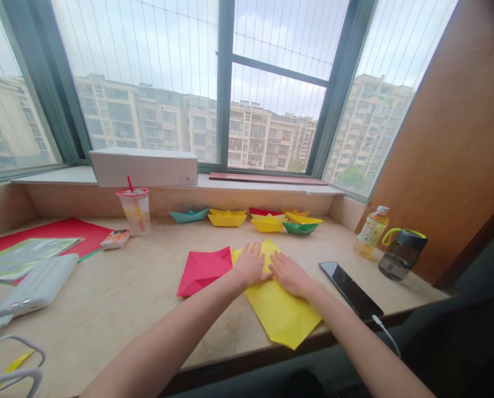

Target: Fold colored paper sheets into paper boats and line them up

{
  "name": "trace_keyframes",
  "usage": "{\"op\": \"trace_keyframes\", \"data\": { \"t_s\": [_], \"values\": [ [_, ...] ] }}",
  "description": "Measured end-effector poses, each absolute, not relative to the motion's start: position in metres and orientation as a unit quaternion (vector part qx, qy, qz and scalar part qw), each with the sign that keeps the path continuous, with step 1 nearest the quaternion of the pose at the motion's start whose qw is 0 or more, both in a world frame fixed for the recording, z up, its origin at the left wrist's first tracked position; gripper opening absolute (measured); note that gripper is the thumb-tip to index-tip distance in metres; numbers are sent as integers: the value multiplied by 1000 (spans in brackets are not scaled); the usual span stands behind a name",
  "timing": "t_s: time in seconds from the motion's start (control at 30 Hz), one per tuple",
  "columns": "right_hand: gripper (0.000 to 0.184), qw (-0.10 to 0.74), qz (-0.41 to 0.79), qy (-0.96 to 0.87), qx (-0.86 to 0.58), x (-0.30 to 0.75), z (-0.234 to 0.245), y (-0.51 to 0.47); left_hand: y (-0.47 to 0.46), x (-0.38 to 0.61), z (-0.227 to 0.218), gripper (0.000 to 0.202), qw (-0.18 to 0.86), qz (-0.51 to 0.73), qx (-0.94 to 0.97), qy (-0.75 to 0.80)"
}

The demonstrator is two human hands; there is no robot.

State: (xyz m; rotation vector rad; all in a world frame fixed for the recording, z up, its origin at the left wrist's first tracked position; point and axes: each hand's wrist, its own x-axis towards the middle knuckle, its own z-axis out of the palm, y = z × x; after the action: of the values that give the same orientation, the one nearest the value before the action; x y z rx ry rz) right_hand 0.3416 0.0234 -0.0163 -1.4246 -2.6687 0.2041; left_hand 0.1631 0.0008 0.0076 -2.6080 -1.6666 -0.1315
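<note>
A sheet of yellow paper [286, 312], creased and partly folded, lies at a slant on the counter, its near corner reaching the front edge. My left hand [250, 266] rests flat on its upper left part, fingers spread. Flat on the paper's upper right part is my right hand [288, 272], fingers stretched toward the left hand. The two hands nearly meet, and they hide the paper's middle. Just left of the yellow sheet lies a creased square of red paper [203, 271], close to my left hand.
Folded paper boats, among them a blue one [189, 215] and a green one [300, 228], line the back. A lidded cup [134, 210] stands left of them. A phone [350, 290], drink bottle [371, 232] and dark flask [402, 254] are right; a power bank [37, 290] is left.
</note>
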Motion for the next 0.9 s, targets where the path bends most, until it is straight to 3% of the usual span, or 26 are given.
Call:
{"op": "trace_keyframes", "data": {
  "t_s": [0.37, 0.5, 0.73, 0.9],
  "values": [
    [63, 33, 92, -839, -535, 312, -7, 48, 23, 107, 5, 74, -8, 34, -849, -528],
    [69, 66, 100, -837, -533, 300, -13, 50, 45, 101, -2, 69, -9, 27, -850, -527],
    [57, 94, 109, -835, -531, 297, -12, 35, 59, 97, -15, 62, -21, 11, -844, -535],
    [65, 80, 126, -866, -477, 293, -1, -3, 56, 101, -13, 62, -26, 20, -839, -543]
  ]
}}
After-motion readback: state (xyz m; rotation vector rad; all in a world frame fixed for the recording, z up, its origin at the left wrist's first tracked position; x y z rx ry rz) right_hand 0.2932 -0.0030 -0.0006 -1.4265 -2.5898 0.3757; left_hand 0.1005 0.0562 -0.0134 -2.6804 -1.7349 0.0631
